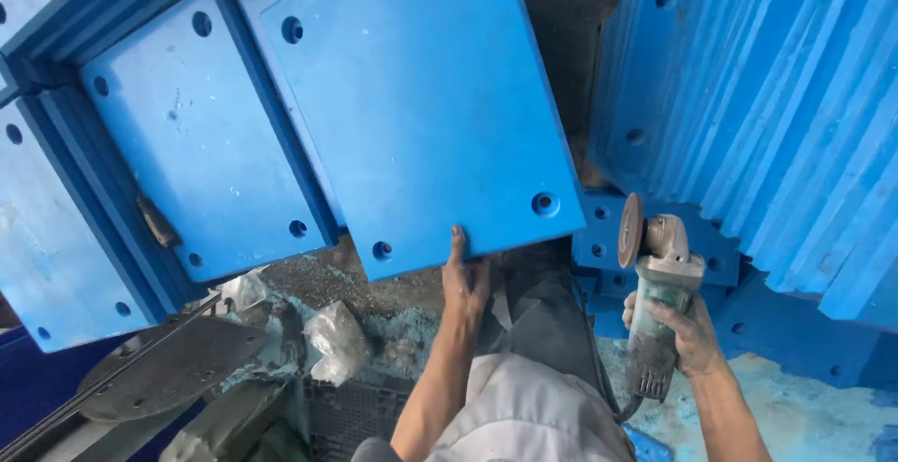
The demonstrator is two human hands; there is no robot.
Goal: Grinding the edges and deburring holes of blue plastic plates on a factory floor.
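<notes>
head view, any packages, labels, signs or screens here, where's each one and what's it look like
No labels, signs or screens show.
Plastic bag: crumpled, whitish clear, on the dusty ground left of the left hand, which touches a blue panel.
Second bag: smaller, same clear plastic, by the panels' lower edge.
Right hand grips a grey grinder; no marking legible on it.

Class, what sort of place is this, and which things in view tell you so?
Probably a fabrication workshop: stacked blue drilled panels, an angle grinder in the right hand, and blue dust on the floor.
</notes>
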